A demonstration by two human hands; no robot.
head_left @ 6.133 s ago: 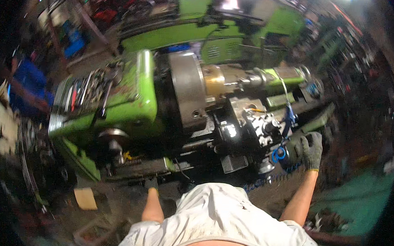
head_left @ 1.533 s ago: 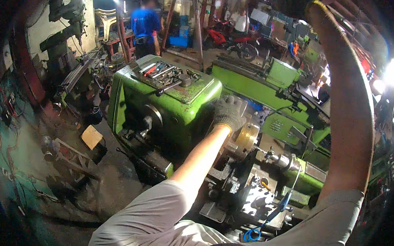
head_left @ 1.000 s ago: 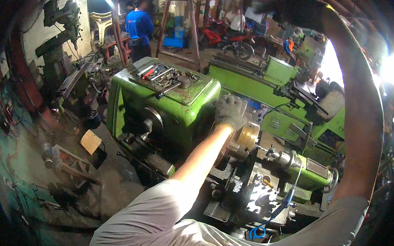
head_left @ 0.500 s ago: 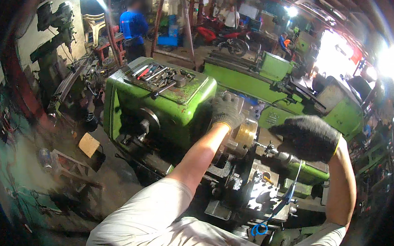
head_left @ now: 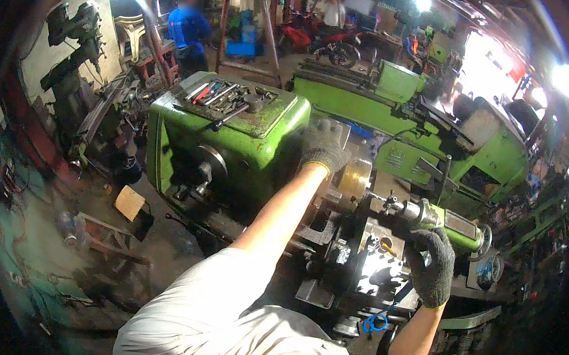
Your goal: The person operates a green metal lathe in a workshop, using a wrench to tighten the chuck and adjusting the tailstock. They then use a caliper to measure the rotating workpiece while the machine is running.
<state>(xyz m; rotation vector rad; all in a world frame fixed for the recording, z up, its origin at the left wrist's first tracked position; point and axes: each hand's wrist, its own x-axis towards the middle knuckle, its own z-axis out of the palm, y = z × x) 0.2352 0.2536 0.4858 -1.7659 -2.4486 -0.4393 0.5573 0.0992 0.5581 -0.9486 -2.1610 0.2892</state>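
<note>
My left hand (head_left: 324, 147), in a dark knit glove, rests over the top of the lathe chuck (head_left: 342, 196) with its fingers curled on it. A brass-coloured round workpiece (head_left: 357, 174) sits at the chuck's right face. Facing it is a drill bit (head_left: 376, 196) in the drill chuck (head_left: 394, 206) of the green tailstock (head_left: 458, 228). Just below the tailstock, my gloved right hand (head_left: 433, 266) has its fingers loosely bent and apart from the thumb, with nothing visible between them. The tool post (head_left: 379, 261) lies left of it, brightly lit.
Hand tools (head_left: 221, 102) lie on the green headstock (head_left: 235, 137). A coiled blue hose (head_left: 374, 322) hangs at the front. Behind stand another green lathe (head_left: 345, 107), a red motorcycle (head_left: 322, 39) and a person in blue (head_left: 188, 34). A drill press (head_left: 81, 38) stands far left.
My right hand has come down and toward me from above the tailstock, which now shows with its upright lever. My left hand stays on the chuck.
</note>
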